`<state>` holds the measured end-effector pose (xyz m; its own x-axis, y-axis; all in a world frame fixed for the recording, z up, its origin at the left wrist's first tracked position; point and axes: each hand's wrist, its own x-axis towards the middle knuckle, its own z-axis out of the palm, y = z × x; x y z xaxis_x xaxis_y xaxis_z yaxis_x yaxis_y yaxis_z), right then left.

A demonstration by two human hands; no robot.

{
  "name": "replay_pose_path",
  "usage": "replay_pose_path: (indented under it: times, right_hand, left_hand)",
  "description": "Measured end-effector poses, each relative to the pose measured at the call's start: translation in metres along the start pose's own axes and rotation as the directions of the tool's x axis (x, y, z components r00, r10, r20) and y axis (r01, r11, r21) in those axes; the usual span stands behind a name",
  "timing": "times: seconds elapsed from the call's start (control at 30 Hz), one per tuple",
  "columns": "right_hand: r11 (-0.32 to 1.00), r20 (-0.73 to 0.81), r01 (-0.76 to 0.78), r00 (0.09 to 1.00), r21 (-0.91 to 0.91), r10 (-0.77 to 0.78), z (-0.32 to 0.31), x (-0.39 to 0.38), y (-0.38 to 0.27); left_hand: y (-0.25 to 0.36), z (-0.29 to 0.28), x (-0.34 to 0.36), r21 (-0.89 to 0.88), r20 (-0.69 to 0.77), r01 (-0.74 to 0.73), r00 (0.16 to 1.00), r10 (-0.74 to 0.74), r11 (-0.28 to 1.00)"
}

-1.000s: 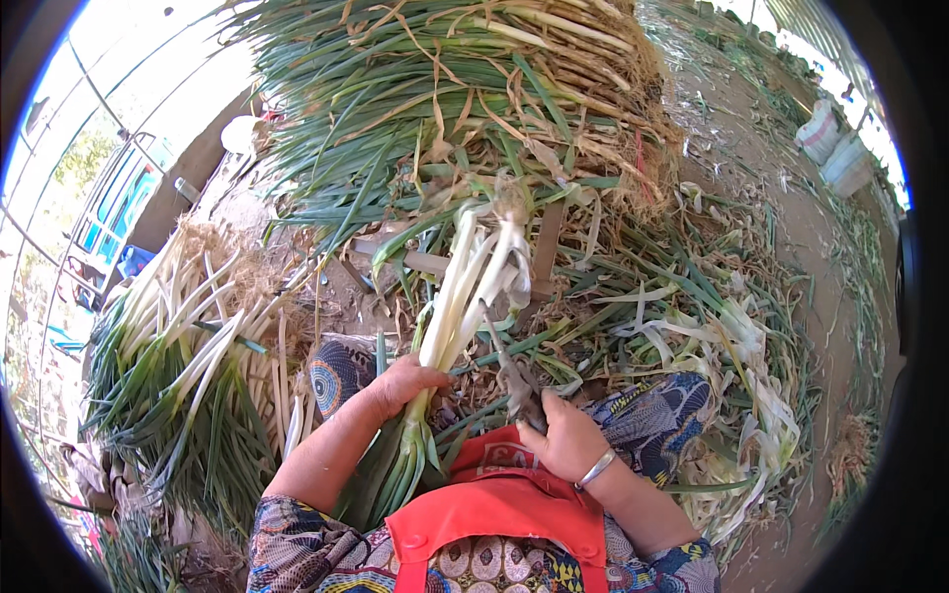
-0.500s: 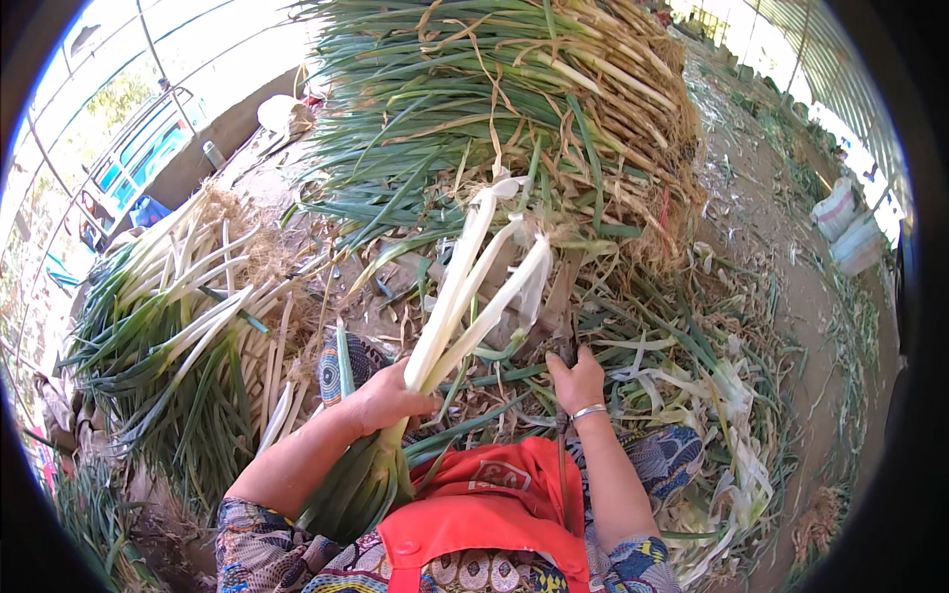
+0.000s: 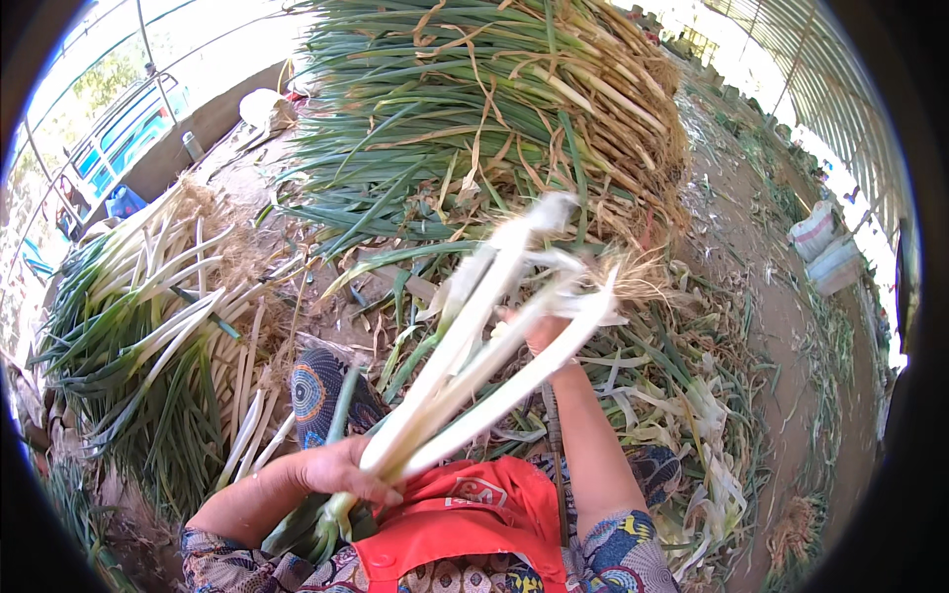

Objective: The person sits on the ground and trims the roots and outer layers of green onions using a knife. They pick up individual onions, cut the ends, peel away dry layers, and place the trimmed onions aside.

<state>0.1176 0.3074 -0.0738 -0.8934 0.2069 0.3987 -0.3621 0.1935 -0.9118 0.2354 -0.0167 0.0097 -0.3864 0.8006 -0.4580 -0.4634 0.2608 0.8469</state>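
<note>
A bunch of long green onions [image 3: 450, 395] slants up and right across the middle, white root ends blurred by motion. My left hand [image 3: 346, 468] is closed around the lower part of their stalks, and the green leaves hang below it. Behind the root ends, my right hand [image 3: 546, 334] is closed, partly covered by the stalks. What it grips is hidden. A dark hose [image 3: 554, 425] runs down from beneath this hand toward the red apron [image 3: 465, 524]. Thin loose skins hang about the white ends, close to the right hand.
A large stack of unpeeled green onions [image 3: 474, 109] lies ahead. A pile of white-stalked green onions [image 3: 158, 346] lies at left. Peeled skins and leaves [image 3: 702, 415] litter the ground at right. White sacks [image 3: 825, 247] stand at the far right, beside a blue vehicle-free dirt floor strip [image 3: 761, 326].
My left hand has moved left and down, tilting the onions further right. My right hand has moved up and left, behind their root ends. The whole view has shifted slightly.
</note>
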Motion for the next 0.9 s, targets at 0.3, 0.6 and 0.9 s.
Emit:
replay_pose_path:
  times: [0.3,0.6,0.9]
  right_hand:
    - [0.817,0.081,-0.249,0.967,0.520,0.243,0.021,0.026,-0.057]
    - [0.856,-0.196,-0.043,0.978,-0.516,-0.069,-0.208,0.051,-0.054]
    - [-0.341,-0.775,-0.720,0.631,-0.604,0.041,-0.602,-0.045,-0.184]
  left_hand:
    - [-0.031,-0.008,0.010,-0.176,0.311,0.163,0.945,-0.102,0.971]
    - [-0.037,0.008,-0.003,-0.022,0.194,-0.025,0.981,0.029,0.999]
    - [-0.064,-0.002,-0.002,0.012,0.019,0.073,0.997,-0.073,0.997]
